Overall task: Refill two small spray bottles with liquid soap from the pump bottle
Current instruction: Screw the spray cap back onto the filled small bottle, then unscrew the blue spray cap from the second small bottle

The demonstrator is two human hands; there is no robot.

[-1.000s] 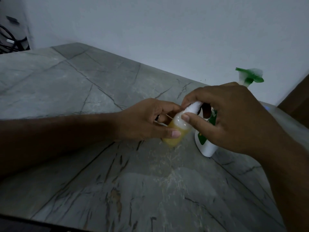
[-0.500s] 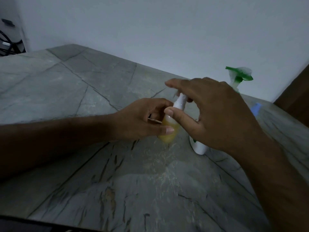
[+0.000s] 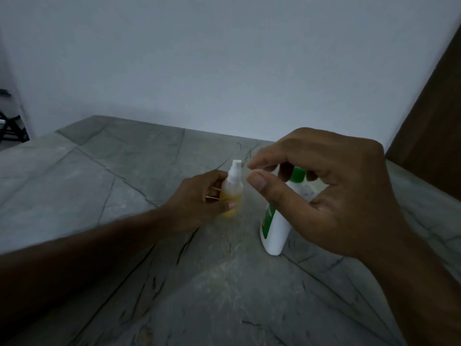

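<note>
The left hand (image 3: 199,198) grips a small spray bottle (image 3: 232,193), fingers and thumb curled round its lower half, the thumb laid across the front. The bottle stands upright on the worktop (image 3: 124,171); its clear body holds yellow liquid in the lower part, and a white spray head sits on its neck, bare above the fingers. The right hand (image 3: 331,196) hovers just to the right of the spray head without touching it, thumb and forefinger bent toward each other with a gap between their tips, grasping nothing that can be made out. Behind and below this hand stands the pump bottle (image 3: 274,228), white with a green label and a green collar at the neck; its top is hidden by the right hand. It stands near the spray bottle, apart from it. The worktop is grey stone with dark veins. A pale wall (image 3: 224,58) rises behind it, and a brown panel (image 3: 434,121) runs along the right edge.
</note>
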